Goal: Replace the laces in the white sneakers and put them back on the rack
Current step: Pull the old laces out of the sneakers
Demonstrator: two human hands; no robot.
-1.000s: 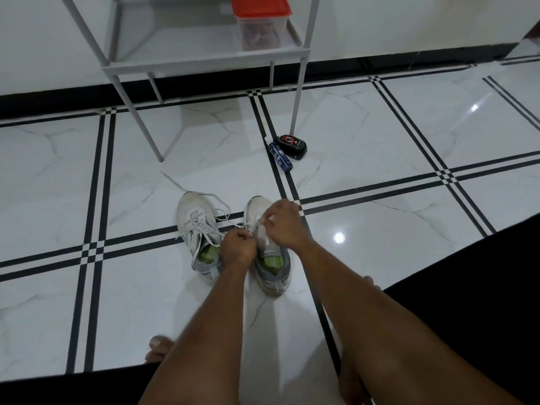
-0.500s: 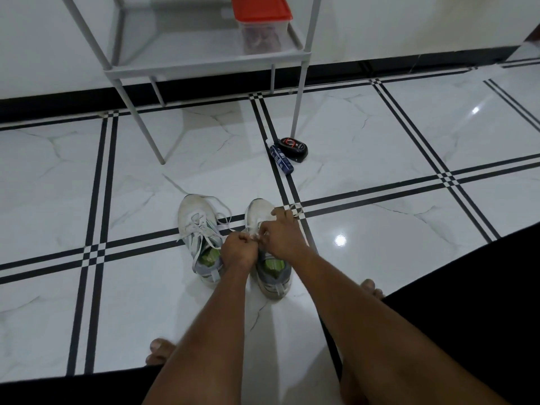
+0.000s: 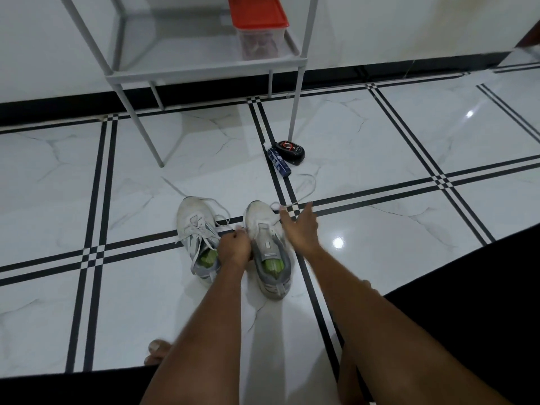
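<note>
Two white sneakers with green insoles stand side by side on the tiled floor. The left sneaker (image 3: 196, 229) is laced, its lace ends loose. The right sneaker (image 3: 267, 244) shows no lace over its tongue. A loose white lace (image 3: 308, 188) lies curled on the floor just beyond its toe. My left hand (image 3: 233, 248) is curled against the left side of the right sneaker and grips it. My right hand (image 3: 301, 226) hovers at that sneaker's right side with fingers spread and straight, holding nothing. The grey metal rack (image 3: 204, 72) stands beyond, by the wall.
A clear box with a red lid (image 3: 257, 27) sits on the rack's bottom shelf. A black shoe-polish tin (image 3: 290, 149) and a dark blue tube (image 3: 279, 163) lie on the floor by the rack's right leg. My bare toes (image 3: 157, 350) show at lower left.
My right hand left the right sneaker's eyelets and swung out to the right with fingers spread. The lace now lies loose on the floor. My left hand stayed at the sneaker.
</note>
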